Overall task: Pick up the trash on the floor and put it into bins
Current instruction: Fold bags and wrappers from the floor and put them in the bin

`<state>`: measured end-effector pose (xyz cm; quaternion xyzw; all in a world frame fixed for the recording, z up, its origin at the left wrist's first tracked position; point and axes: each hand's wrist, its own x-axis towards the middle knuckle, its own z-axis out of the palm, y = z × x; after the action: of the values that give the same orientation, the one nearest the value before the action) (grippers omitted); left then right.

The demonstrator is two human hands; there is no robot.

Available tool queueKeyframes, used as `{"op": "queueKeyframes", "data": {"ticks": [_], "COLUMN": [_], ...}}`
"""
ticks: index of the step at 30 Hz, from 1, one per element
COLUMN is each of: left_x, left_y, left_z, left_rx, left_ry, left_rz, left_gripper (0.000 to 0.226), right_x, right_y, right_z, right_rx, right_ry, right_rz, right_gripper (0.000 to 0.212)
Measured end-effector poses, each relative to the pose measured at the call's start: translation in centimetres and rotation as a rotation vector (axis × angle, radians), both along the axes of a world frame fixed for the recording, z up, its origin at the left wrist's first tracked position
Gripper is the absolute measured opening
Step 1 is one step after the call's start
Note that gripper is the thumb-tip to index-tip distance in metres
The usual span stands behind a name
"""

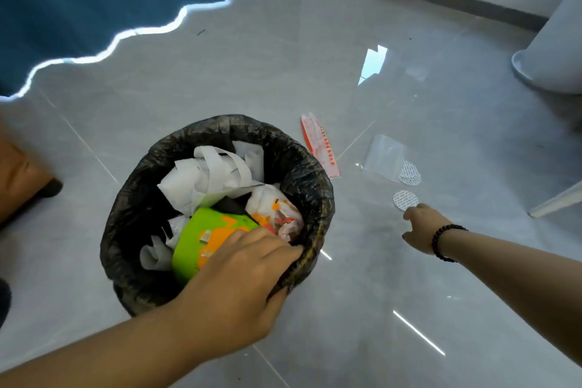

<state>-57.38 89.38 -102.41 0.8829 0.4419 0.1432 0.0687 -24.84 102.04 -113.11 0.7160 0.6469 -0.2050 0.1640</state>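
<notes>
Where R hand reaches, seal disc touching

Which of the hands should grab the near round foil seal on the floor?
Right. The right hand reaches toward the round foil seal, fingertips almost on it; the left hand grips the bin rim.

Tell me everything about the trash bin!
The trash bin is round and lined with a crinkly black plastic bag folded over its rim. It stands upright on the grey tiled floor, nearly full of crumpled white paper and a green and orange cup. The left hand grips its near rim.
</notes>
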Motion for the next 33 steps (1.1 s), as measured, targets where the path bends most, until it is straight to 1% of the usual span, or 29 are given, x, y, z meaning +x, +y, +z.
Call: {"op": "queueKeyframes", "data": {"ticks": [4,9,12,15,21,25,28,30,33], "left_x": [0.2,0.8,0.6,0.5,0.2,0.1,-0.1,-0.2,-0.5], "left_y": [2.8,6.0,7.8,9.1,9.9,9.9,9.6,9.4,9.3], "left_z": [-0.5,-0.9,-0.7,-0.5,-1.2,-1.3,-1.2,-1.0,-0.8], "left_rx": [-0.022,-0.003,-0.030,-0.059,-0.041,-0.038,-0.039,-0.046,-0.064], "left_ry": [-0.023,-0.001,0.028,0.024,0.012,-0.017,-0.034,-0.032,-0.015], "left_rz": [0.069,0.134,0.144,0.147,0.147,0.129,0.111,0.104,0.096], "left_gripper": [0.036,0.038,0.039,0.040,0.038,0.038,0.038,0.039,0.041], "right_x": [0.7,1.1,1.0,0.4,-1.6,-2.3,-2.4,-2.5,-2.2], "right_y": [1.6,3.1,4.5,5.8,8.0,9.6,10.0,9.7,9.2], "right_z": [0.0,-0.8,-1.2,-1.5,-2.6,-2.8,-3.1,-3.4,-3.7], "right_rx": [0.011,-0.010,0.046,0.087,0.034,0.023,-0.050,-0.098,-0.113], "right_ry": [0.001,0.040,0.111,0.125,0.139,0.210,0.200,0.224,0.223], "right_rz": [-0.047,-0.071,-0.097,-0.070,0.000,-0.116,-0.089,-0.118,-0.154], "right_gripper": [0.048,0.065,0.070,0.072,0.075,0.078,0.090,0.096,0.093]}}
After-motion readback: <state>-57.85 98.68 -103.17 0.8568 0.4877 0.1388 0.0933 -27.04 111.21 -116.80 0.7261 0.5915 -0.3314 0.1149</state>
